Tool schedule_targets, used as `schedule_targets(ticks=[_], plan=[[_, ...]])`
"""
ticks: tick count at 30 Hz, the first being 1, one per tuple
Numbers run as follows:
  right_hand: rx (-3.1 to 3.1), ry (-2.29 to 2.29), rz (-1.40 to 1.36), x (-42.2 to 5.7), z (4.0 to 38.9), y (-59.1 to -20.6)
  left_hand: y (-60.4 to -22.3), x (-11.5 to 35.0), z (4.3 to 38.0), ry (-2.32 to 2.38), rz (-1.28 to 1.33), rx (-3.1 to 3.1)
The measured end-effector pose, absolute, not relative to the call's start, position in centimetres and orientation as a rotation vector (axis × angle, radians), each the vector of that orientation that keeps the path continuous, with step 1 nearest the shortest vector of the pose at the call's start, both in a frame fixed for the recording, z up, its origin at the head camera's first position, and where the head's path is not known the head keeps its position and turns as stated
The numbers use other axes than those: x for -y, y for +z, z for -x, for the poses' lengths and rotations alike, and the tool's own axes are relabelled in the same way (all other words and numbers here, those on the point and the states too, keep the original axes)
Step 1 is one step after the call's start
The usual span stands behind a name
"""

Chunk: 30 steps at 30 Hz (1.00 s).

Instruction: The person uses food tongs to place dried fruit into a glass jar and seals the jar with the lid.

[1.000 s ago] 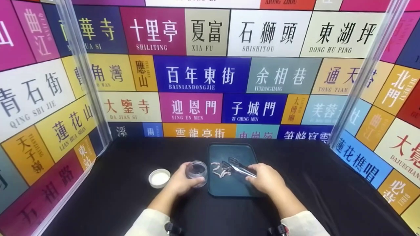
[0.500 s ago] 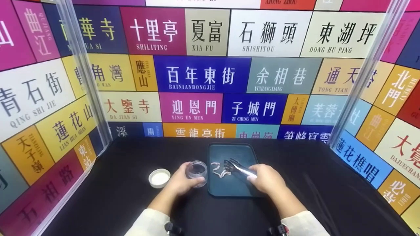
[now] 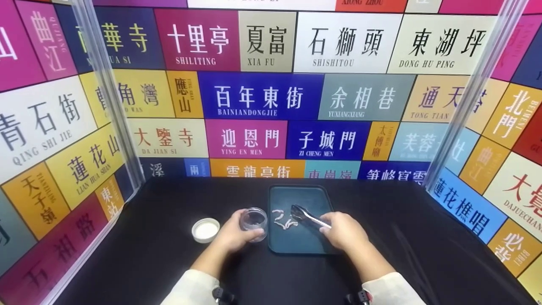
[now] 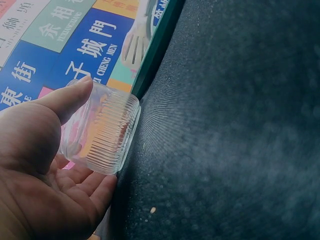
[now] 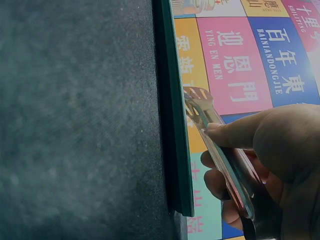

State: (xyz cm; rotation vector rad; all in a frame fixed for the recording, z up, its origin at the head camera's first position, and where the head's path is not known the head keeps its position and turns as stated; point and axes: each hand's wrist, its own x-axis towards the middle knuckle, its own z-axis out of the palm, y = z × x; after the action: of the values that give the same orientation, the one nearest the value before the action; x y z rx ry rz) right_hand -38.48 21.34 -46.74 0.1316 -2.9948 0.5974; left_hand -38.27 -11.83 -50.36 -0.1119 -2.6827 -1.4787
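My left hand (image 3: 235, 232) grips a clear jar (image 3: 254, 224) with ribbed sides, just left of the tray; its mouth faces up. In the left wrist view the thumb lies on one side of the jar (image 4: 102, 127) and the fingers on the other. My right hand (image 3: 345, 231) holds metal serving tongs (image 3: 311, 218) with slotted ends. The tongs' arms are pressed close together, their tips over the dark teal tray (image 3: 296, 246). Small whitish curled pieces (image 3: 279, 220) lie on the tray to the left of the tips. I cannot tell whether the tongs pinch a piece.
A round white lid (image 3: 206, 230) rests on the black tablecloth (image 3: 169, 203), left of the left hand. Behind the table stands a wall of coloured name panels (image 3: 262, 95), with clear upright posts (image 3: 459, 106) at the corners.
The tongs' arms, spread apart a second ago, have come together over the right part of the whitish pieces. The left hand and jar have stayed in place.
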Motion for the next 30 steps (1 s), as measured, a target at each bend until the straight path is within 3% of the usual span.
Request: schedule_targets(ticks=[30], plan=[[2.905,0.565,-0.17,-20.95,38.14,-46.24,-50.44,11.91,38.33,-1.502,0.128,2.673]])
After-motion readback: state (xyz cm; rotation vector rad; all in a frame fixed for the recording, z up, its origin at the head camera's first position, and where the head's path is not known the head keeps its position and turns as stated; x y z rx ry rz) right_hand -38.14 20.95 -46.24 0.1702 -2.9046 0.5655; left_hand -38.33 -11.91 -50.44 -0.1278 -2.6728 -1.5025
